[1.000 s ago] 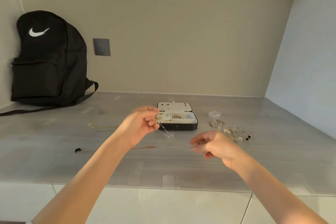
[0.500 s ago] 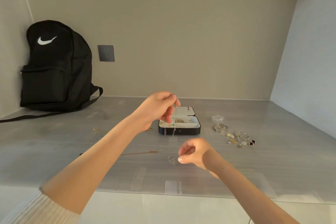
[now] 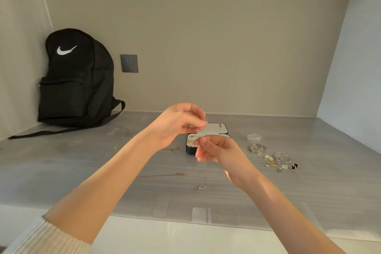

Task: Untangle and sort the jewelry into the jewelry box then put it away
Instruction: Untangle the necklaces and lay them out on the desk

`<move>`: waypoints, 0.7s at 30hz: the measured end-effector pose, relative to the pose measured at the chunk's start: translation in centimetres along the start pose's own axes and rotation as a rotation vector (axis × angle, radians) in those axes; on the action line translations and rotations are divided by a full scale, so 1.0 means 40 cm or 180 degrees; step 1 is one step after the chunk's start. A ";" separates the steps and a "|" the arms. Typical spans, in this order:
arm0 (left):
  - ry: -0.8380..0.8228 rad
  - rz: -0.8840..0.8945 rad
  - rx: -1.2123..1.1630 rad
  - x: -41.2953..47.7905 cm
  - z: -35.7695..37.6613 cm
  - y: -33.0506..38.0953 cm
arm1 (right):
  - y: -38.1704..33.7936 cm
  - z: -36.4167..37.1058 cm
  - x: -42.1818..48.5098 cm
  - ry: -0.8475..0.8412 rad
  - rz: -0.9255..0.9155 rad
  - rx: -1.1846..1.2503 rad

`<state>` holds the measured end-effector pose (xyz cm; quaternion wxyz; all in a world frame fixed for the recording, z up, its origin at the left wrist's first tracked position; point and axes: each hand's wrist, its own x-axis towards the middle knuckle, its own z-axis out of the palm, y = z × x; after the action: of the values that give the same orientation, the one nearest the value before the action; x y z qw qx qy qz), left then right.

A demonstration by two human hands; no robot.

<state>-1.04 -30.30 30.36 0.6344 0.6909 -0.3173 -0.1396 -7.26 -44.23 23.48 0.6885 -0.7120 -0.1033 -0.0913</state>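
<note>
Over the open jewelry box [image 3: 190, 149], the left hand [image 3: 175, 125] holds a fine chain [image 3: 203, 130] in a pinch grip; just below, the right hand [image 3: 219, 150] pinches it too.

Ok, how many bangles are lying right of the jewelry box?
2: the left bangle nearer the jewelry box, the right bangle beside the small charms. Others may sit hidden inside the box.

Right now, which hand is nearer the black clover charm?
Right. The right hand is left of the clover charm, in front of the box; the left hand, pinching a chain, is higher and farther left.
</note>
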 end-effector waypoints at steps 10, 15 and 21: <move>0.0775 0.0468 0.2082 -0.017 -0.016 -0.026 | 0.010 0.011 -0.004 -0.0172 0.0255 -0.0347; 0.1186 0.0344 0.1490 -0.037 -0.070 -0.021 | 0.045 0.009 -0.004 -0.0343 0.0570 -0.0624; 0.1742 -0.0474 0.0202 -0.109 -0.177 -0.074 | 0.088 -0.020 -0.010 -0.0509 0.0696 -0.0810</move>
<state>0.64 -22.03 27.68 0.6625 0.7438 -0.0869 0.0159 -6.69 -45.13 20.00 0.5883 -0.8053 -0.0673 0.0286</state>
